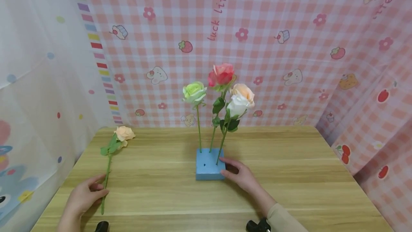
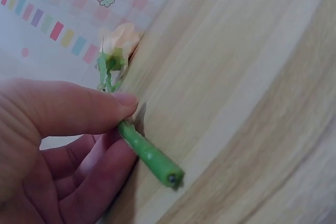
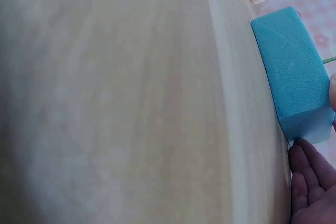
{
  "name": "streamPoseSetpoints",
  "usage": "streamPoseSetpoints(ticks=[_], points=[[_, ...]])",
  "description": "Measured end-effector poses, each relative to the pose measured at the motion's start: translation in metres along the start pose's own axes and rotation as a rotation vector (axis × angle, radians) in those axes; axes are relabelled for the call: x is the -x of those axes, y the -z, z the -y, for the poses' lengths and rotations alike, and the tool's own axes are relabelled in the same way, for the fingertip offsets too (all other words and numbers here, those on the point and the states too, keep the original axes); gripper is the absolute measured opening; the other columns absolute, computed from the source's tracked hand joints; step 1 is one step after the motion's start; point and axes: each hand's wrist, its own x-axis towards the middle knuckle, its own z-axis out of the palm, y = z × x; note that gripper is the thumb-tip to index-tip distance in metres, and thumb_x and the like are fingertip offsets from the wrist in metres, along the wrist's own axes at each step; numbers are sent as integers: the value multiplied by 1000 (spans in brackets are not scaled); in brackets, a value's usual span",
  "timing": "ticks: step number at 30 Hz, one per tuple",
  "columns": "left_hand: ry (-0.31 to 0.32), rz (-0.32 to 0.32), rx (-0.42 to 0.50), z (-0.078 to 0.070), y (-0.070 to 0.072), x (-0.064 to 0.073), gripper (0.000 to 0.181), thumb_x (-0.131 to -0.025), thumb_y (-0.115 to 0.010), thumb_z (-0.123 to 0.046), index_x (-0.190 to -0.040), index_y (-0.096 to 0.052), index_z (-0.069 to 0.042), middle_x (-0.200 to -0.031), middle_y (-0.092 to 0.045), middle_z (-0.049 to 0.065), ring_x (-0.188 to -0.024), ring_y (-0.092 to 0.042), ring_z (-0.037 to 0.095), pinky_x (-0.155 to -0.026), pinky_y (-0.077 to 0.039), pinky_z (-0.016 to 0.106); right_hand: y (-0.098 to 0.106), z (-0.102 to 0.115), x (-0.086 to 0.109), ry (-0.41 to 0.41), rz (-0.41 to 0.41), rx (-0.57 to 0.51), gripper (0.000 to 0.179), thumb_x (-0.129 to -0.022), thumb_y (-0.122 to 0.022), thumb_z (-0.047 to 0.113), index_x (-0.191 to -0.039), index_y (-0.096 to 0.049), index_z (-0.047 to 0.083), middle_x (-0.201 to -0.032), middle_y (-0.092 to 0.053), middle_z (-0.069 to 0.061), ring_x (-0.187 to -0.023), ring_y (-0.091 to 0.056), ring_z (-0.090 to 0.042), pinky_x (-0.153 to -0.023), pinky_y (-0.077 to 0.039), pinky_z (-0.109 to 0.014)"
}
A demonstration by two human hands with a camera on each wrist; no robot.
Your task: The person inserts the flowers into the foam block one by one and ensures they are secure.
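Observation:
My left hand (image 1: 84, 194) pinches the green stem of a peach artificial rose (image 1: 124, 133) between thumb and fingers, low on the stem. In the left wrist view the cut stem end (image 2: 169, 176) points toward the camera, and the bloom lies beyond the hand. At mid-table sits a light blue foam block (image 1: 206, 169). Upright in it stand a green-white rose (image 1: 194, 93), a pink-red rose (image 1: 221, 74) and a peach-and-white bloom (image 1: 240, 101). My right hand (image 1: 239, 176) touches the block's right side, thumb and fingers spread at its edge.
A small dark hole (image 1: 204, 165) shows in the block's top, front left. The wooden table (image 1: 154, 189) ends at a pink checked cloth (image 1: 145, 56) behind and a white patterned curtain (image 1: 42, 81) at left. Black fittings (image 1: 257, 226) show near both wrists.

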Motion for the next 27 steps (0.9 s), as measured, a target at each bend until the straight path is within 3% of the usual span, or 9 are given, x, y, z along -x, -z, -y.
streamPoseSetpoints(ticks=[16, 21, 27], points=[[-35, -15, 45, -6, -11, -2, 63, -87, -72, 0, -141, -42, 12, -90, -62, 9, -72, -60, 13, -58, -57, 30, 1, 4, 1, 16, -2, -5, 45, -92, -72, 22, -135, -62, 13, -141, -55, -11, -132, -46, -32, -110, -35, -52], [-47, -23, 131, -15, -22, -6, 62, -88, -70, 2, -143, -41, 9, -91, -62, 9, -69, -60, 11, -57, -57, 29, 2, 6, 2, 42, -6, -3, 45, -93, -71, 19, -135, -61, 8, -140, -55, -15, -131, -47, -36, -109, -36, -54], [-74, -27, 227, -29, -35, -11, 62, -90, -69, 2, -145, -40, 6, -95, -60, 9, -72, -58, 8, -58, -57, 28, 2, 6, 2, 16, -4, 22, 44, -92, -72, 24, -134, -63, 13, -140, -56, -11, -132, -46, -32, -110, -34, -51]])
